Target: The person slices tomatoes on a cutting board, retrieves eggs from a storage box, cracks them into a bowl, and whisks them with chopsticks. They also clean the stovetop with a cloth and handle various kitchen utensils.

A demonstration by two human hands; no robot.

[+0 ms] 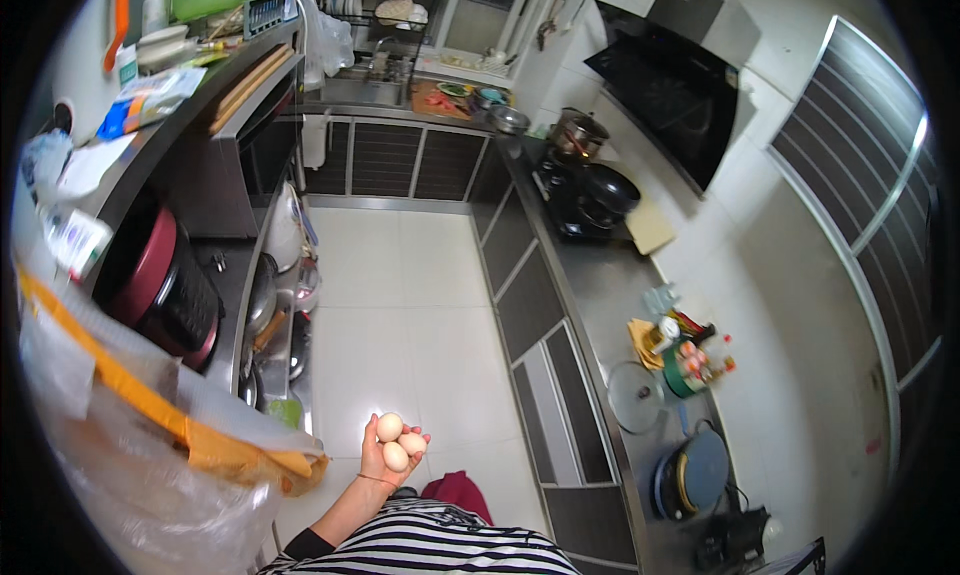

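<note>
Three pale eggs [390,427] rest together in my left hand [381,451], its palm turned up and its fingers curled around them, above the tiled floor in front of my striped shirt. A thin band circles the wrist. My right hand is out of view. Before me runs a narrow kitchen with white floor tiles [397,275]. At the right, a glass lid [635,397] lies on the metal counter [600,297] near a green container [681,372] of bottles.
A black wok [609,188] and a steel pot [579,132] stand on the gas stove at the right. A cutting board [439,100] with food lies by the far sink [364,91]. Shelves with a red-and-black cooker [176,297] and hanging plastic bags [150,492] line the left.
</note>
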